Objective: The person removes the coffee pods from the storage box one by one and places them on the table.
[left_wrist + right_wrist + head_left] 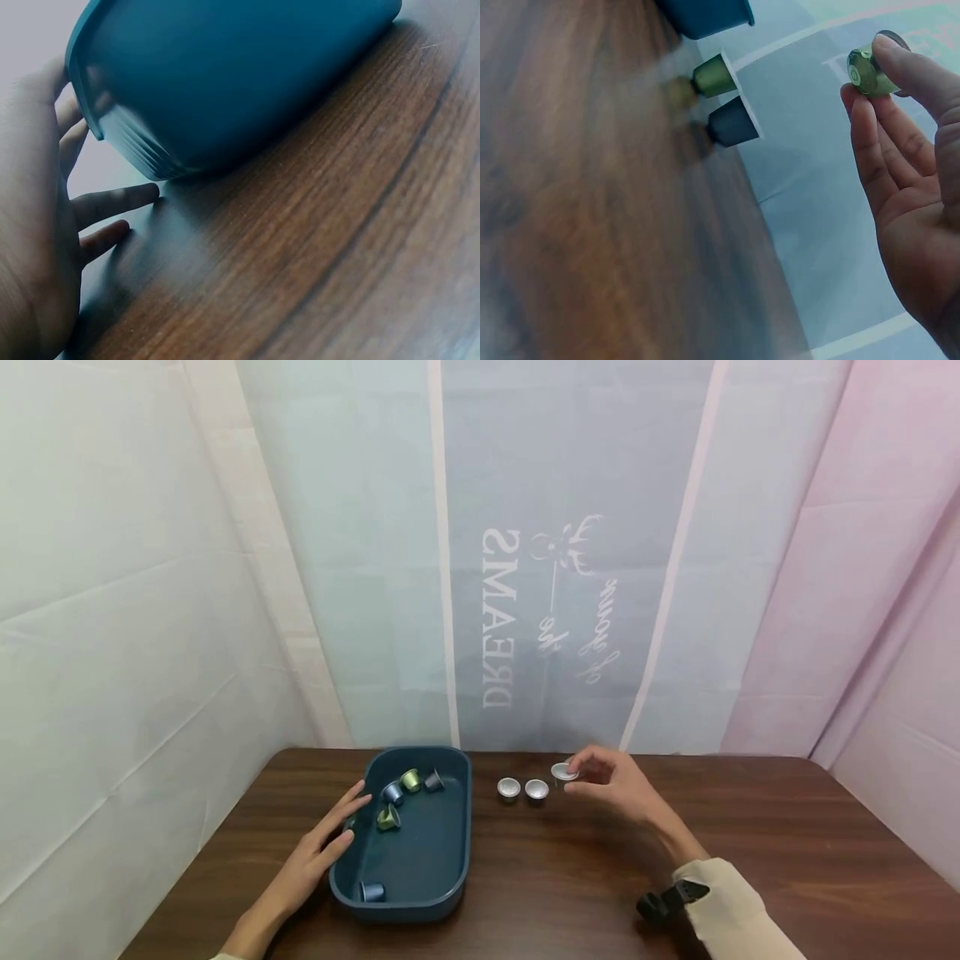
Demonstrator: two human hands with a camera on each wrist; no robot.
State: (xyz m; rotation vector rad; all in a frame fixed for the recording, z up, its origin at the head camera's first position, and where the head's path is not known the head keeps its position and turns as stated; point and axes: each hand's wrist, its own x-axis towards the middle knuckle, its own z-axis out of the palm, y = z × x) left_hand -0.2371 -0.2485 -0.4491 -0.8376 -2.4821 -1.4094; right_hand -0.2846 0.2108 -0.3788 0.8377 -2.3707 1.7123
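Covered, cropped and blurred parts
The right hand covers part of the green capsule it pinches; the pale mark on the capsule's end is too small to read. The left wrist view crops the tray, its wall hiding the inside. The head view's lower edge cuts the right sleeve and worktop.

I see shiny metallic capsules, a smooth plastic-looking tub at left, a wood-grained table, and creased far cloth.
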